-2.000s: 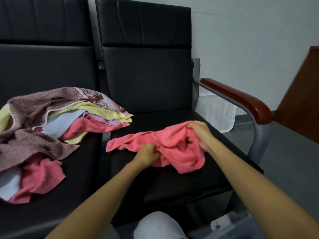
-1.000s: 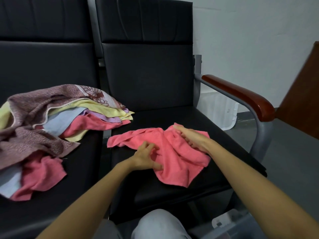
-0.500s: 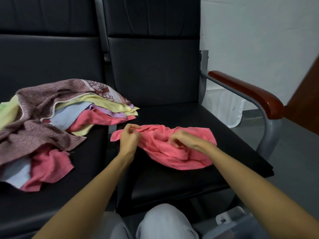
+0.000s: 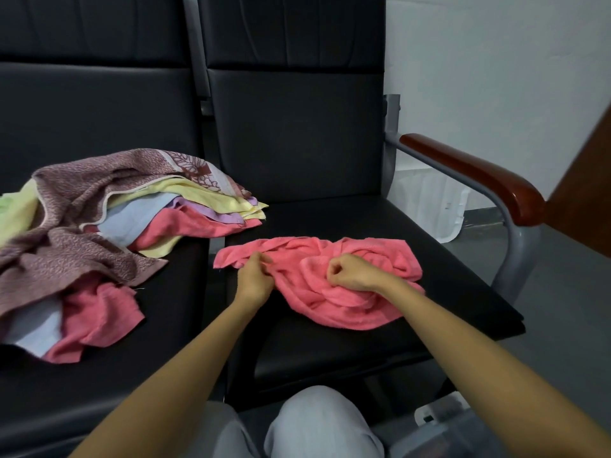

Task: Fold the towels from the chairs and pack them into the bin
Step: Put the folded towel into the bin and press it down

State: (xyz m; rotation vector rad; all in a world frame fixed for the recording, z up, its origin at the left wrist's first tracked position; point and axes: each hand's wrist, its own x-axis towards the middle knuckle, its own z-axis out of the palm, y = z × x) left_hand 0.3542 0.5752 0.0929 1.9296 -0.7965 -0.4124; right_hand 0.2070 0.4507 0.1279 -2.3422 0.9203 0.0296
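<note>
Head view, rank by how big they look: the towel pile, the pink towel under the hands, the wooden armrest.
1. towel pile
2. pink towel
3. wooden armrest, though it sits farther back, so its true size is unsure.

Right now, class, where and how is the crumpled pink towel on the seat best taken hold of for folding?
Pinch the pink towel at its far corners, from above: both lie flat on the seat, while the middle is bunched.

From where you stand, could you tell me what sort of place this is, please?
Probably a waiting room or office corner: side-by-side black padded chairs, one with a wooden armrest, a plain white wall and a bare grey floor.
</note>
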